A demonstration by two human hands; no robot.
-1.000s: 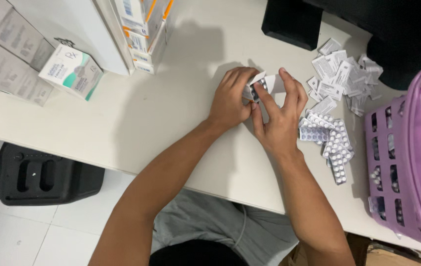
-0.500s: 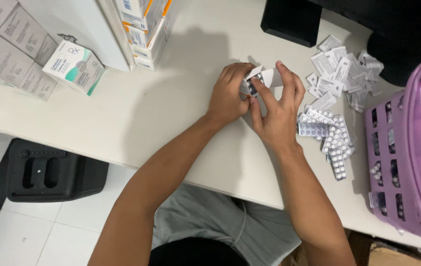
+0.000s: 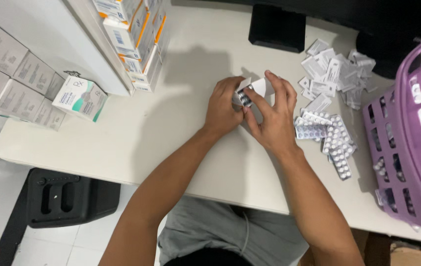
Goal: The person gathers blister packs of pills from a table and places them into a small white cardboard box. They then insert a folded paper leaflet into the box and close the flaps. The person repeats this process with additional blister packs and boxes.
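Note:
Both my hands meet at the middle of the white table (image 3: 121, 143). My left hand (image 3: 224, 108) grips a small white carton (image 3: 255, 87) from the left. My right hand (image 3: 272, 118) holds the carton's other side, its fingers pressing silver blister strips (image 3: 244, 96) into the open end. Most of the carton is hidden behind my fingers.
A pile of silver blister strips (image 3: 331, 138) lies right of my hands, with folded paper leaflets (image 3: 336, 71) behind it. A purple basket (image 3: 412, 133) holding more strips stands at the right edge. Stacked medicine boxes (image 3: 134, 39) and a white-and-teal box (image 3: 80, 97) sit at the left.
My hands have stayed together on the carton, with small finger shifts around the strips. The view has drifted slightly.

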